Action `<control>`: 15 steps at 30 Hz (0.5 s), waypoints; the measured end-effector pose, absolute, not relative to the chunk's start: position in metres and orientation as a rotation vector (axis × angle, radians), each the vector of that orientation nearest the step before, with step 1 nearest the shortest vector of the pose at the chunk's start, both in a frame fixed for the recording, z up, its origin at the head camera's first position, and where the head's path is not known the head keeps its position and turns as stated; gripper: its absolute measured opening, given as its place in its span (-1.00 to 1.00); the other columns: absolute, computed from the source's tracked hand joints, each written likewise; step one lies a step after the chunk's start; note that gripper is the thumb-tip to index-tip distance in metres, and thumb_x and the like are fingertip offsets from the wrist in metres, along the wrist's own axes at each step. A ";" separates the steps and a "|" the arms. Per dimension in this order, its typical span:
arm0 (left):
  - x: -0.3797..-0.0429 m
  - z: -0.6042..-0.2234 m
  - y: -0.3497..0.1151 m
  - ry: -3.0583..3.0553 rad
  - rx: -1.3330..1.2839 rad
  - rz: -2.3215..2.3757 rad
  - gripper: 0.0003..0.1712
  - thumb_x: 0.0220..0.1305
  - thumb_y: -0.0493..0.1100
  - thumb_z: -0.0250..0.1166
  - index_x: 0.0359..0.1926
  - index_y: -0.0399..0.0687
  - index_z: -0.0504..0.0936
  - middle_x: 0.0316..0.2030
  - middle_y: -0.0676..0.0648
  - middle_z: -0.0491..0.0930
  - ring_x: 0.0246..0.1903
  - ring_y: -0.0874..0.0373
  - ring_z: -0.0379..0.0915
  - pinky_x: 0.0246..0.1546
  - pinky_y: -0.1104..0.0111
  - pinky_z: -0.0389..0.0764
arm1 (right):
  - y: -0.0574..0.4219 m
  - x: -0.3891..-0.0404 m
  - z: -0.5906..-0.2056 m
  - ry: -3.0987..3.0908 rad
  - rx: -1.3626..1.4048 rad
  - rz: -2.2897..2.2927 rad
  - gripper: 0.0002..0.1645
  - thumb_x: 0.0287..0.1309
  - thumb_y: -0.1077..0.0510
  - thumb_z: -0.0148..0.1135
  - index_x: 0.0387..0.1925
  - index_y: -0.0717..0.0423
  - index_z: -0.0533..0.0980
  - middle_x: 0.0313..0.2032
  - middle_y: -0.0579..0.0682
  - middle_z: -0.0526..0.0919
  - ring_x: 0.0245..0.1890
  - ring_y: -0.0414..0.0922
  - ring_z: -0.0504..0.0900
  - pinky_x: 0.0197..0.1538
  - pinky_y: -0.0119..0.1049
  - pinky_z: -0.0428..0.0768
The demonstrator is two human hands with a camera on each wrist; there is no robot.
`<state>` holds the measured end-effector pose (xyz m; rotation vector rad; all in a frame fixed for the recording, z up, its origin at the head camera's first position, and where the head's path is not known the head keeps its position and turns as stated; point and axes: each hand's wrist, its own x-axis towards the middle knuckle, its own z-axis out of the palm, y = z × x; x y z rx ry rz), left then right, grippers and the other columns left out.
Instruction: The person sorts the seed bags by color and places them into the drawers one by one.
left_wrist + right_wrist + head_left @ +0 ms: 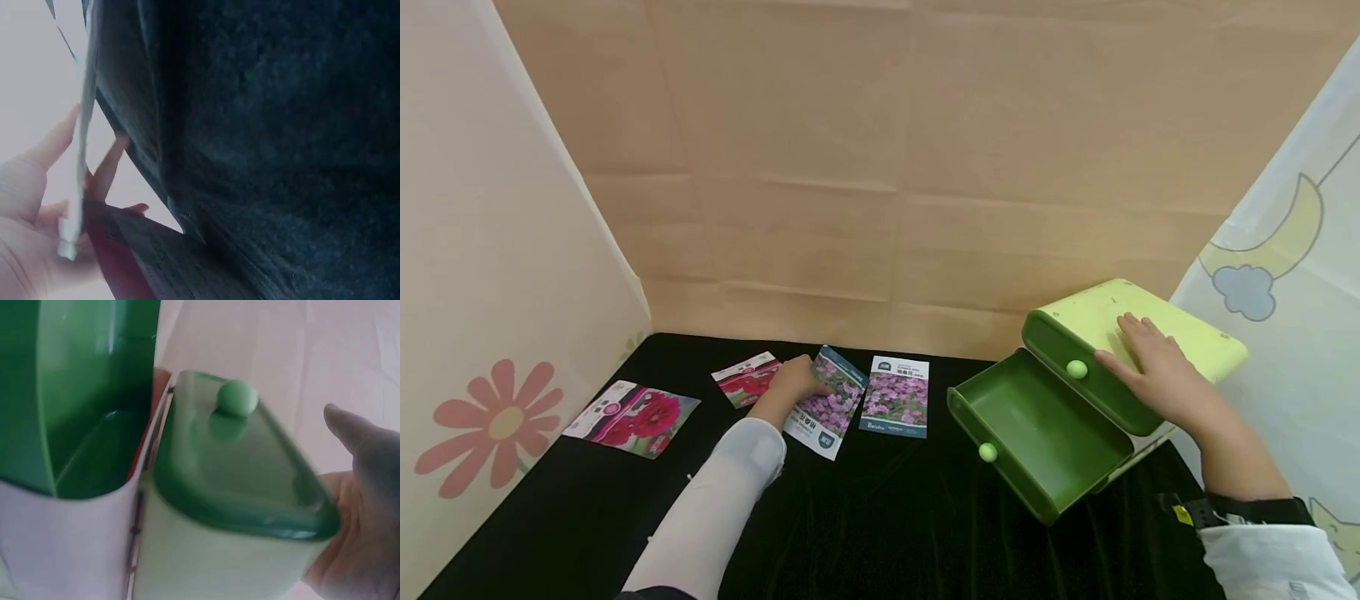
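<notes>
In the head view my left hand (793,383) pinches a tilted seed packet (835,408) with pink-purple flowers. The left wrist view catches that packet edge-on between thumb and fingers. A red-flowered seed packet (748,377) lies just behind this hand. To its right lies another purple-flowered seed packet (895,396). My right hand (1161,379) rests with extended fingers on the pale yellow-green top of a two-tier drawer box (1195,337). Its lower drawer (1052,425) is pulled out, while the upper drawer (237,462) with a round knob is closed.
Another red-flowered seed packet (634,418) lies at the left on the black cloth (865,525). Brown paper (880,167) forms the back wall. White printed sheets (512,250) stand along both sides.
</notes>
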<state>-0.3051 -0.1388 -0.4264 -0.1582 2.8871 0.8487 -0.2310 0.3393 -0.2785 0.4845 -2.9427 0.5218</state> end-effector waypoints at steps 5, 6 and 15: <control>-0.304 -0.422 -0.147 2.888 -0.100 0.903 -0.42 0.09 -0.01 0.43 0.00 -0.34 0.54 -0.16 -0.24 0.61 -0.29 -0.01 0.51 -0.11 0.12 0.56 | 0.326 -0.216 -0.276 -2.836 0.498 0.659 -0.14 0.48 -0.04 -0.10 0.47 0.38 -0.21 0.42 0.51 -0.16 0.46 0.37 -0.34 0.43 0.30 -0.34; -0.304 -0.421 -0.148 2.889 -0.088 0.910 -0.43 0.11 -0.02 0.42 0.01 -0.35 0.55 -0.13 -0.25 0.62 -0.26 -0.01 0.52 -0.09 0.11 0.56 | 0.323 -0.213 -0.276 -2.821 0.501 0.685 -0.14 0.48 -0.04 -0.10 0.48 0.34 -0.21 0.44 0.48 -0.17 0.47 0.34 -0.35 0.43 0.30 -0.32; -0.298 -0.410 -0.152 2.910 -0.036 1.026 -0.44 0.19 -0.06 0.36 0.13 -0.30 0.51 -0.03 -0.27 0.61 -0.20 -0.05 0.54 -0.09 0.07 0.55 | 0.281 -0.183 -0.285 -2.721 0.571 0.766 -0.16 0.43 -0.02 0.01 0.53 0.07 -0.15 0.50 0.27 -0.08 0.48 0.30 -0.12 0.39 0.33 -0.07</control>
